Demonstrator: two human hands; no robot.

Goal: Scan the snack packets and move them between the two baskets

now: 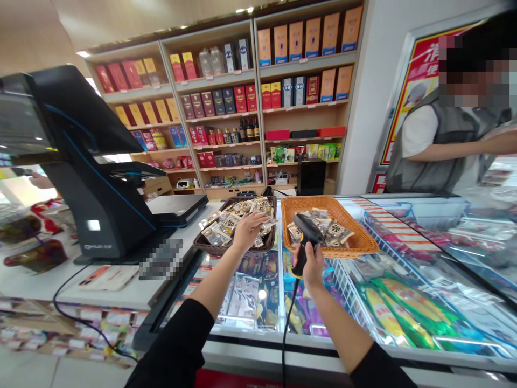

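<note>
2 baskets sit on our glass-topped freezer. Our left hand lies on the packets in the dark basket, fingers curled; we cannot tell whether they pinch 1. Our right hand grips the scanner tightly, its head over the orange basket.

One view is given, taken from head height and aimed forward and slightly down across the tabletop toward the shelves. The left hand and right hand are caught close, low in the centre.
</note>
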